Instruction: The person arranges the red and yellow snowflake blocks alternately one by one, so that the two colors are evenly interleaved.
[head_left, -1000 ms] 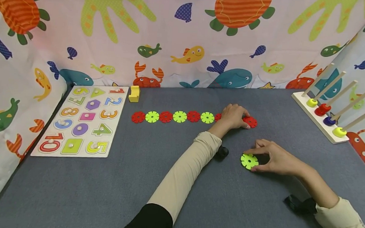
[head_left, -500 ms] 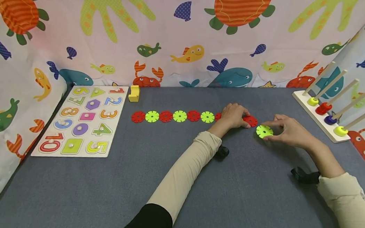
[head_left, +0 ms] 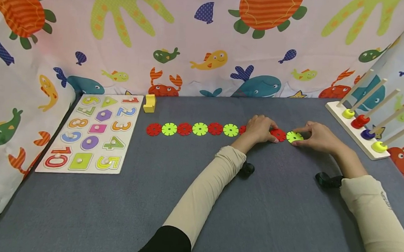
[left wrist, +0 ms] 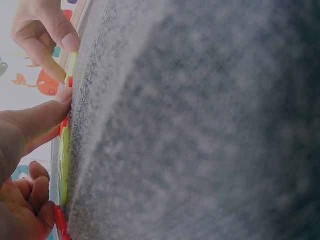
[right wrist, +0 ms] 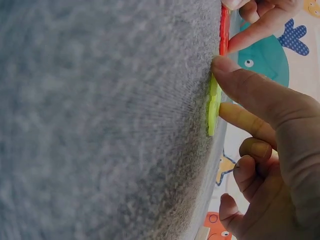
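A row of notched plastic discs, alternating red and yellow-green, runs across the grey table, starting with a red disc [head_left: 154,129] at its left end. My left hand [head_left: 258,128] lies over part of the row, hiding some discs, and holds the right-hand red disc [head_left: 280,135] by its edges between thumb and finger. Thumb and index finger of my right hand [head_left: 318,137] pinch a yellow-green disc [head_left: 294,137] at the row's right end, right beside that red disc. In the right wrist view this yellow-green disc [right wrist: 213,112] lies flat, edge on, close to the red one [right wrist: 224,32].
A number-and-shape puzzle board [head_left: 89,134] lies at the left, with a small yellow block [head_left: 149,103] by its top corner. A wooden peg stand [head_left: 358,129] with coloured rings stands at the right. Patterned cloth [head_left: 193,37] hangs behind the table.
My right hand has carried the yellow-green disc up and right, away from the table's middle, to the row's right end against the red disc. The left hand has stayed in place.
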The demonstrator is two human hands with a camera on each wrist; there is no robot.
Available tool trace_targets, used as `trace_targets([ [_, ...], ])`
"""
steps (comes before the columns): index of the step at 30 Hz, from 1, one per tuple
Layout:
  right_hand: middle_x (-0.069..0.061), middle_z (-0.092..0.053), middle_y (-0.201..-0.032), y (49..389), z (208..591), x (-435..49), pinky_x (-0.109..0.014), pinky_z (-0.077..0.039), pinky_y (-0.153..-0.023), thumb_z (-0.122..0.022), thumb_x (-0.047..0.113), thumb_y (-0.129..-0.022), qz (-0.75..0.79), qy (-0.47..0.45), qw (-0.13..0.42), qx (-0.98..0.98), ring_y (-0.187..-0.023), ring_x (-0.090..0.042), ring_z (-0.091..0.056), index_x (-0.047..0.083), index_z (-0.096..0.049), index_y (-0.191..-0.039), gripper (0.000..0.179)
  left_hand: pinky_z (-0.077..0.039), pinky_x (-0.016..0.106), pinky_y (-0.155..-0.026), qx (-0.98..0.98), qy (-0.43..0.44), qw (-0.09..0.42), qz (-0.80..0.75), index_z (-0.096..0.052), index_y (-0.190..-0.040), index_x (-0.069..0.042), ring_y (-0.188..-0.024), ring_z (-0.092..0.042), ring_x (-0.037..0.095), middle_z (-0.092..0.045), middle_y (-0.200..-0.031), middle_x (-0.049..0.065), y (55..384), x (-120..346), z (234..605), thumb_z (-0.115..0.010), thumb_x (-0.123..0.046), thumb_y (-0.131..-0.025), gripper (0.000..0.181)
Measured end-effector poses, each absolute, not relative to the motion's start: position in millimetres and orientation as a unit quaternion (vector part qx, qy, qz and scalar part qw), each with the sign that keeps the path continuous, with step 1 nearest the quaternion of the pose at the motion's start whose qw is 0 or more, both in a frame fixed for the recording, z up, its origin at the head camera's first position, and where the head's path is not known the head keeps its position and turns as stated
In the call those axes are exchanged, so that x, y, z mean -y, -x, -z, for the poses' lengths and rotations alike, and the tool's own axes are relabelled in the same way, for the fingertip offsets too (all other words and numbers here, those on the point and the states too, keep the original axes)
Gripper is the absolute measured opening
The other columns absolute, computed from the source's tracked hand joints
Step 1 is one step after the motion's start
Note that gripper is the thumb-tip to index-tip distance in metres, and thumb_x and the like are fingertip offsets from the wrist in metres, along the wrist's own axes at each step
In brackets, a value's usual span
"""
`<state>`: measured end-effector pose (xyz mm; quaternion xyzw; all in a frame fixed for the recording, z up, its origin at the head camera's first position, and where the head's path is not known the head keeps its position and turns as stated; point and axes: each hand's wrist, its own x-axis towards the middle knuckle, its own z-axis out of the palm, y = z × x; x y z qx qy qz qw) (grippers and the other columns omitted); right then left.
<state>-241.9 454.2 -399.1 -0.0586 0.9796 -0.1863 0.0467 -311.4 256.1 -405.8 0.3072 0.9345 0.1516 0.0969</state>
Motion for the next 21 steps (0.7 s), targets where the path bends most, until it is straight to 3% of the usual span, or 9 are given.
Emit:
trace_targets([
  [9,-0.009,-0.044,-0.081,251.3,401.1,-452.4,-0.030,-0.024,-0.059,-0.076,0.034,-0.074,0.211,0.062,0.063,-0.974,-0.071,-0.017,-0.032,0.004,-0.062,-0.119,0.055,-0.038,0.025,-0.086,-0.940,-0.293,0.093,-0.150,-0.062,-0.116,-0.040,-0.104,-0.047,0.010,-0.056,-0.119,-0.012,315.8,-251.5,406.8,-0.071,-0.049,-0.073,0.045],
  [16,-0.023,-0.053,-0.101,245.8,405.3,-453.4,-0.040,-0.034,-0.068,-0.073,0.035,-0.077,0.232,0.061,0.072,-0.968,-0.085,-0.029,-0.044,0.005,-0.059,-0.123,0.057,-0.038,0.024,-0.087,-0.938,-0.307,0.093,-0.130,-0.055,-0.125,-0.041,-0.106,-0.047,0.010,-0.054,-0.125,-0.013,313.3,-252.2,408.8,-0.070,-0.050,-0.074,0.054],
  [18,-0.021,-0.054,-0.095,242.7,405.0,-452.5,-0.037,-0.035,-0.065,-0.073,0.035,-0.078,0.232,0.064,0.064,-0.968,-0.082,-0.026,-0.044,0.004,-0.059,-0.123,0.056,-0.038,0.024,-0.087,-0.934,-0.322,0.092,-0.129,-0.052,-0.128,-0.040,-0.107,-0.047,0.010,-0.053,-0.127,-0.013,312.4,-252.0,406.6,-0.069,-0.051,-0.075,0.057],
  [21,-0.010,-0.044,-0.076,238.1,402.9,-448.8,-0.029,-0.028,-0.055,-0.074,0.034,-0.076,0.227,0.060,0.047,-0.971,-0.068,-0.017,-0.036,0.004,-0.061,-0.121,0.055,-0.039,0.024,-0.088,-0.925,-0.347,0.086,-0.128,-0.051,-0.130,-0.037,-0.109,-0.047,0.011,-0.053,-0.127,-0.012,312.2,-247.6,399.8,-0.065,-0.051,-0.078,0.056],
])
